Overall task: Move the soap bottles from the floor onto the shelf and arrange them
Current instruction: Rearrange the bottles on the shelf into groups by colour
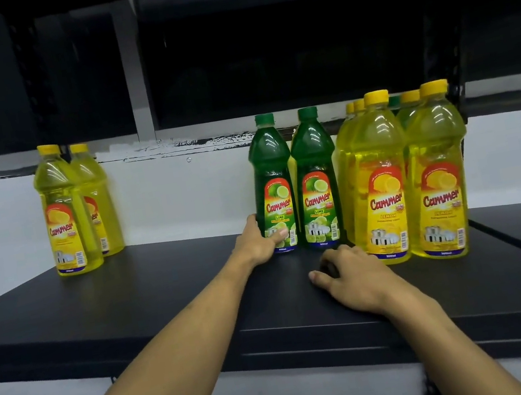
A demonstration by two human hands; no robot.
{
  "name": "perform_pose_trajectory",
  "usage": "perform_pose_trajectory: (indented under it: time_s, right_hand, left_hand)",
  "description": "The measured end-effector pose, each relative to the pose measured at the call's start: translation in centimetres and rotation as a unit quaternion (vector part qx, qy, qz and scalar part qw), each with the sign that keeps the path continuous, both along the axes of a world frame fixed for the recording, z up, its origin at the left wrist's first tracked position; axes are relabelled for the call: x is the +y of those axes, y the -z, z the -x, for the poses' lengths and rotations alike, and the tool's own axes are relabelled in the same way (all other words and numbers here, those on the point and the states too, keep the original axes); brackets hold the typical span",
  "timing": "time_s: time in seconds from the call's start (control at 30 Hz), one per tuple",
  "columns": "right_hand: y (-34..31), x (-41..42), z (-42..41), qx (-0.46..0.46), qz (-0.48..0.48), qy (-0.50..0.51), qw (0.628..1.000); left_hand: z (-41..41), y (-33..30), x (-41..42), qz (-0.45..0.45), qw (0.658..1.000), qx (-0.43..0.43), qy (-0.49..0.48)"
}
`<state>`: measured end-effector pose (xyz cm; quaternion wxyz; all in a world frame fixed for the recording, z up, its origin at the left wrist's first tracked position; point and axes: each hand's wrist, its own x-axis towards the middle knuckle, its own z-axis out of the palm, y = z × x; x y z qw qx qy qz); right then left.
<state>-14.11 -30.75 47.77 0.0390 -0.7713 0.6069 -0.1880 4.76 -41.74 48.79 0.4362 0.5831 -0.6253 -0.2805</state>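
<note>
Two green lime soap bottles stand upright side by side on the black shelf point(139, 309). My left hand point(261, 240) grips the base of the left green bottle point(270, 174), thumb across its label. The right green bottle point(313, 170) stands free beside it. My right hand point(345, 273) rests on the shelf in front of it, fingers curled and holding nothing. Several yellow lemon bottles point(384, 175) are grouped at the right. Two more yellow bottles point(66, 210) stand at the left, one behind the other.
A white wall point(182, 193) backs the shelf, with a dark shelf level above. A black upright post point(444, 25) stands at the right rear. Bare shelf surface lies between the left yellow pair and the green bottles.
</note>
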Motion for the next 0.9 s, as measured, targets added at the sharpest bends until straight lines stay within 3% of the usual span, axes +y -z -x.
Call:
perform_pose_trajectory:
  time_s: [0.33,0.9]
  right_hand:
    - [0.0,0.2,-0.1,0.002,-0.004,0.000,1.000]
    - [0.1,0.2,-0.3,0.026,-0.010,-0.002,1.000]
  left_hand:
    - [-0.4,0.0,-0.5,0.028,0.997,-0.075,-0.018]
    - [-5.9,-0.6,-3.5,-0.015,0.994,-0.084,-0.062]
